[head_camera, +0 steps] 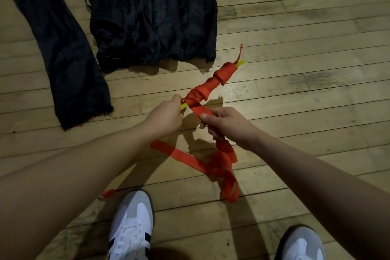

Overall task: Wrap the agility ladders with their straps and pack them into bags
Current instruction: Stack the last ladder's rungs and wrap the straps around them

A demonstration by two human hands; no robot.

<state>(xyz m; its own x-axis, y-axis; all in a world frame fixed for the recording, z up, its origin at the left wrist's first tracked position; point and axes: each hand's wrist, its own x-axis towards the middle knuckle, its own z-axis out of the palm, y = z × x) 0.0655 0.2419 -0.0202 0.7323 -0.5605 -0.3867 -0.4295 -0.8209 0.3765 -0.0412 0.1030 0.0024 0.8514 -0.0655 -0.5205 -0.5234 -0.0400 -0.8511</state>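
Observation:
A bundle of yellow ladder rungs wound in red strap (211, 83) is held above the wooden floor, slanting up to the right. My left hand (166, 115) grips its near end, where yellow rung tips stick out. My right hand (223, 122) pinches the loose red strap (198, 111) just below the bundle. The rest of the strap (219, 167) hangs from that hand in tangled loops down to the floor. Black bags lie on the floor beyond: one long narrow bag (63, 53) at the left and a wider pile (152, 12) in the middle.
The floor is pale wooden boards (295, 82). My two white and grey shoes (132, 226) (300, 245) stand at the bottom of the view. A small red strap end (108, 194) lies by the left shoe.

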